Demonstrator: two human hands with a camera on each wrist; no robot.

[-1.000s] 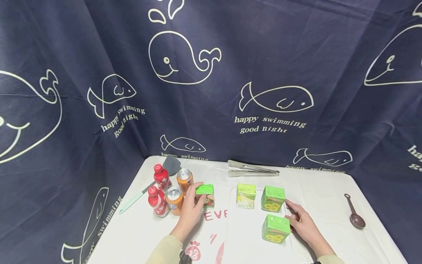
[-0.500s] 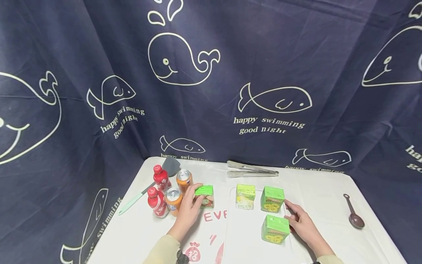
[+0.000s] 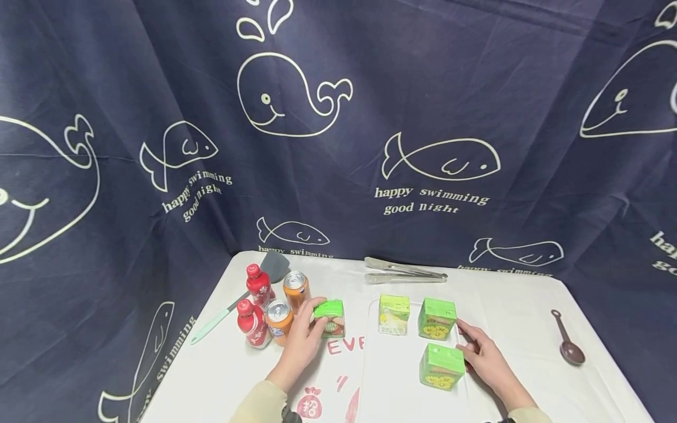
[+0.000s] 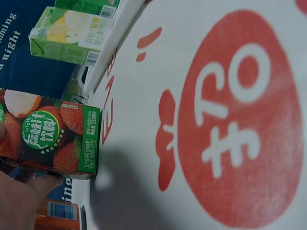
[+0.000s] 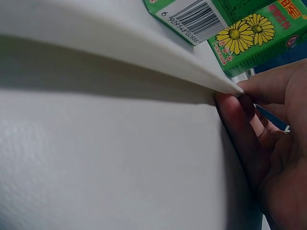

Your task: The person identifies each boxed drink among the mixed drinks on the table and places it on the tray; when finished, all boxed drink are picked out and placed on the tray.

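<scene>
My left hand [image 3: 302, 338] grips a lychee juice carton [image 3: 331, 327] with a green top, left of a white tray. Red lychees show on the face of the lychee juice carton [image 4: 48, 134] in the left wrist view, its lower end close over the printed tablecloth. At the tray's right side, my right hand [image 3: 483, 355] pinches the raised rim of the tray [image 5: 192, 72] between thumb and fingers. Two green drink cartons with yellow flowers, a rear one [image 3: 437, 320] and a front one [image 3: 442, 368], stand on the tray near that hand. Beside them is a pale green pear drink carton [image 3: 394, 315].
Left of my left hand stand two orange soda cans [image 3: 279, 320] and two red bottles [image 3: 252, 323], close together. Behind them lies a spatula [image 3: 274, 265] with a mint handle. Metal tongs [image 3: 405, 271] lie at the back, a brown measuring spoon [image 3: 571, 352] at far right.
The lychee juice carton has shifted slightly toward the front in my left hand and its top has tilted a little. My right hand stays at the tray's rim.
</scene>
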